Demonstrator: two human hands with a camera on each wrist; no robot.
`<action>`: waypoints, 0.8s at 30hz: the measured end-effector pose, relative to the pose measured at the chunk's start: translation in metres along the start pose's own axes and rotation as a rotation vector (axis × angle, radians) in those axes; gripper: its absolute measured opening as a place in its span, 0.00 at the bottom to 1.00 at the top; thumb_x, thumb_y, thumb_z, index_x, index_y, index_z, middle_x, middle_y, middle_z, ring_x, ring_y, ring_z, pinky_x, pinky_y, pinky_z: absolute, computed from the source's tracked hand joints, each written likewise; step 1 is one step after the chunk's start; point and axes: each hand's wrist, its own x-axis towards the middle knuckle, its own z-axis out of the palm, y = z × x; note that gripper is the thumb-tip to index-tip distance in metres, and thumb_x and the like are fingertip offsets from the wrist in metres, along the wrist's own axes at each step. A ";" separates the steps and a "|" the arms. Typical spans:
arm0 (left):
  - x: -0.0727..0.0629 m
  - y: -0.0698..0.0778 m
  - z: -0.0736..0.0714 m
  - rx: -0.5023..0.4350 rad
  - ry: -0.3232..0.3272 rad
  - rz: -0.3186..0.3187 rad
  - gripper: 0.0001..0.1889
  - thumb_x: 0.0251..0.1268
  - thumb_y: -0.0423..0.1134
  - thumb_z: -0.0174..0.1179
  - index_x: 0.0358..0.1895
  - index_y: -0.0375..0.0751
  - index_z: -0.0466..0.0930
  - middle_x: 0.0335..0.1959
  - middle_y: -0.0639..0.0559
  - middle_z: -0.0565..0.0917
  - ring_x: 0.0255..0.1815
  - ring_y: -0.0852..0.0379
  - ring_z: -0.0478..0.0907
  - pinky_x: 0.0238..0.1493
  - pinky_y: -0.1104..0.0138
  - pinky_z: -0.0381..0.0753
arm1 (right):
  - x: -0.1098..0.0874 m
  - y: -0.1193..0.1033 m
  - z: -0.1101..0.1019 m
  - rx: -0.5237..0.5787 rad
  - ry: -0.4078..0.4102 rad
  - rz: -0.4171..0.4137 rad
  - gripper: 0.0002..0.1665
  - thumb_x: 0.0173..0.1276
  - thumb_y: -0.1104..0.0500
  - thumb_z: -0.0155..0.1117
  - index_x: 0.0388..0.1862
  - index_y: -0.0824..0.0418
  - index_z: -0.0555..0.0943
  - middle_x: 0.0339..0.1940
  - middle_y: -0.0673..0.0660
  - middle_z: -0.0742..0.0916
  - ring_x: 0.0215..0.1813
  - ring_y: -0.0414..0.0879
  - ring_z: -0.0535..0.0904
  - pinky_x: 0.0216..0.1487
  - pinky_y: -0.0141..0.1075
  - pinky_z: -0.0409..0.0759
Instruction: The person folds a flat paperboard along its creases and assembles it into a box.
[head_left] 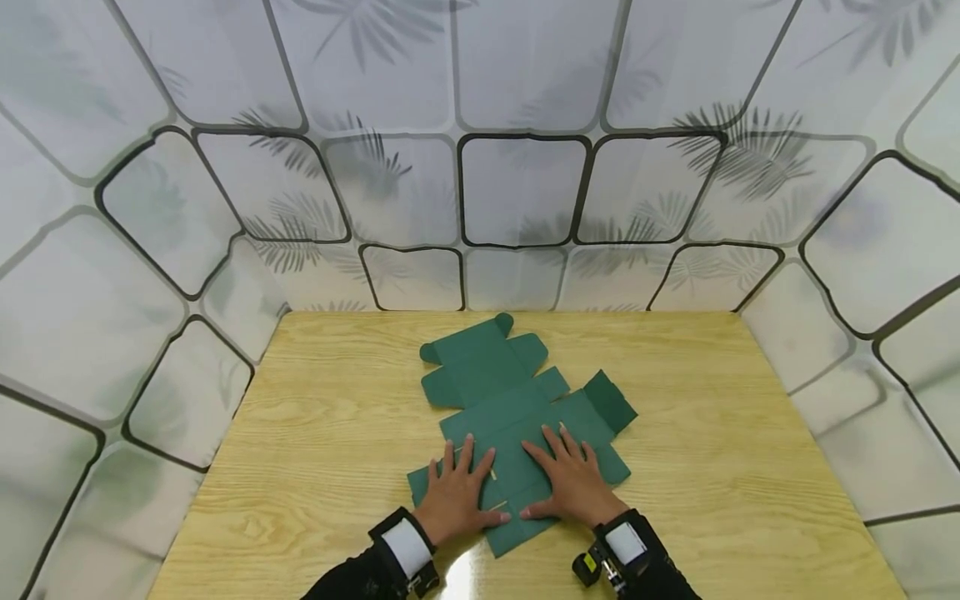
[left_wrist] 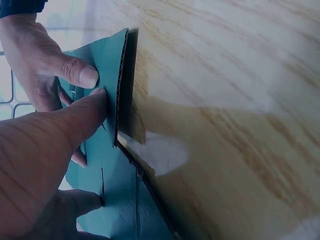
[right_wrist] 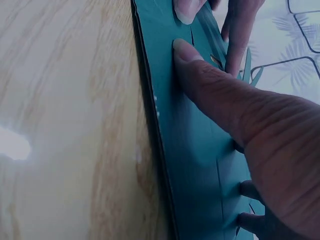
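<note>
A green corrugated cardboard box blank [head_left: 498, 408] lies unfolded on the wooden table, its tabs and flaps spread out. Both hands rest on its near part with fingers spread. My left hand [head_left: 453, 496] touches the left near side, its thumb pointing right. Opposite it, my right hand [head_left: 573, 483] lies on the right near side, thumb toward the left one. A darker end flap [head_left: 610, 402] tilts at the right. In the left wrist view, the near flap's corrugated edge [left_wrist: 121, 82] stands slightly off the wood, close to both thumbs. Palms hide part of the card.
The light wooden table [head_left: 322, 417] extends around the cardboard on all sides. Pale curtains with a dark stone outline and leaf pattern [head_left: 525, 192] enclose its back and both sides. A bright light reflection [head_left: 460, 575] shows at the near edge.
</note>
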 end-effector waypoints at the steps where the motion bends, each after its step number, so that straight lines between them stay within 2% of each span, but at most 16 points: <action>1: 0.000 0.001 0.000 0.000 0.006 0.000 0.50 0.56 0.68 0.67 0.77 0.45 0.64 0.78 0.32 0.56 0.76 0.24 0.52 0.64 0.29 0.60 | 0.000 0.001 -0.001 0.005 0.001 -0.006 0.61 0.45 0.32 0.81 0.76 0.52 0.70 0.78 0.67 0.64 0.79 0.71 0.52 0.69 0.71 0.55; 6: -0.003 0.006 0.000 -0.009 0.015 0.000 0.49 0.57 0.68 0.67 0.77 0.44 0.65 0.78 0.30 0.57 0.75 0.22 0.53 0.63 0.29 0.62 | 0.001 0.007 -0.004 0.005 -0.017 -0.021 0.60 0.45 0.30 0.80 0.76 0.50 0.70 0.79 0.65 0.64 0.79 0.69 0.52 0.69 0.70 0.54; 10: -0.006 0.007 -0.006 -0.075 -0.030 0.016 0.47 0.58 0.66 0.67 0.76 0.42 0.66 0.77 0.30 0.57 0.75 0.21 0.52 0.62 0.29 0.63 | 0.001 0.012 -0.007 -0.005 -0.027 -0.028 0.60 0.43 0.30 0.81 0.76 0.48 0.71 0.80 0.64 0.64 0.80 0.68 0.52 0.70 0.69 0.54; 13: -0.006 0.006 -0.018 -0.133 -0.084 0.021 0.44 0.60 0.63 0.67 0.74 0.40 0.68 0.76 0.29 0.59 0.75 0.22 0.54 0.62 0.31 0.66 | 0.002 0.016 -0.009 -0.013 -0.035 -0.028 0.60 0.42 0.31 0.82 0.75 0.47 0.71 0.80 0.63 0.63 0.80 0.68 0.52 0.70 0.69 0.53; 15: -0.004 0.004 -0.030 -0.151 -0.096 0.028 0.43 0.61 0.62 0.67 0.74 0.39 0.69 0.76 0.29 0.60 0.75 0.23 0.55 0.64 0.33 0.65 | 0.003 0.017 -0.009 -0.017 -0.046 -0.026 0.60 0.42 0.32 0.82 0.75 0.46 0.71 0.80 0.63 0.63 0.80 0.68 0.51 0.71 0.69 0.53; 17: 0.001 -0.001 -0.043 -0.150 -0.068 0.070 0.44 0.61 0.60 0.69 0.74 0.38 0.68 0.76 0.29 0.60 0.76 0.25 0.55 0.67 0.34 0.62 | 0.003 0.017 -0.010 -0.013 -0.053 -0.025 0.60 0.43 0.32 0.82 0.76 0.46 0.71 0.80 0.63 0.62 0.80 0.68 0.51 0.71 0.68 0.52; 19: 0.009 -0.011 -0.055 -0.112 -0.018 0.143 0.45 0.60 0.59 0.70 0.76 0.39 0.66 0.77 0.30 0.58 0.77 0.28 0.53 0.71 0.34 0.57 | 0.004 0.017 -0.009 -0.007 -0.058 -0.023 0.60 0.42 0.32 0.82 0.76 0.46 0.71 0.81 0.63 0.62 0.80 0.68 0.50 0.71 0.69 0.52; 22: 0.024 -0.028 -0.071 -0.013 0.058 0.237 0.49 0.56 0.59 0.73 0.78 0.41 0.63 0.79 0.33 0.56 0.79 0.31 0.49 0.74 0.36 0.50 | 0.005 0.015 -0.011 -0.006 -0.068 -0.014 0.61 0.42 0.32 0.82 0.76 0.46 0.71 0.81 0.62 0.62 0.80 0.67 0.50 0.72 0.68 0.51; 24: 0.032 -0.040 -0.078 0.061 0.063 0.258 0.52 0.53 0.60 0.74 0.78 0.42 0.62 0.80 0.34 0.55 0.80 0.32 0.48 0.76 0.39 0.49 | 0.005 0.015 -0.011 -0.006 -0.073 -0.009 0.61 0.42 0.32 0.83 0.76 0.46 0.71 0.81 0.62 0.62 0.80 0.67 0.50 0.72 0.69 0.51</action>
